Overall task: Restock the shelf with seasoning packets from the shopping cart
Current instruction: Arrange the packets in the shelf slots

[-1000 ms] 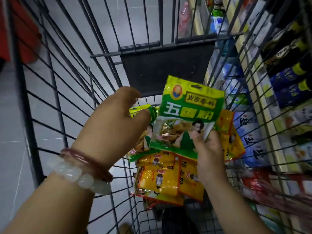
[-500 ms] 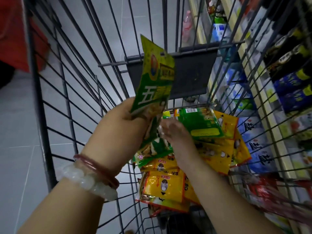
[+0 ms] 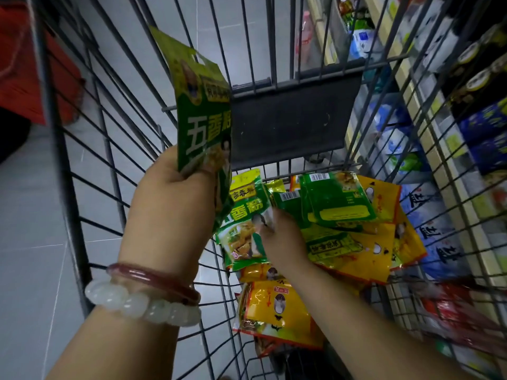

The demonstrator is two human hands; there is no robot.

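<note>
Your left hand (image 3: 175, 204), wearing a red bangle (image 3: 153, 281) and a pale bead bracelet (image 3: 140, 305) at the wrist, pinched a green seasoning packet (image 3: 204, 116) upright by its lower edge, at about 11 o'clock from the middle of the view. Your right hand (image 3: 282, 237) reached down into the wire shopping cart (image 3: 82, 215), its fingers closing on a second green packet (image 3: 244, 231) at the centre. More green and yellow packets (image 3: 354, 242) lay heaped in the cart from 3 to 6 o'clock. The shelf (image 3: 428, 149), stocked with bagged goods, ran along the cart's side at 2 o'clock.
</note>
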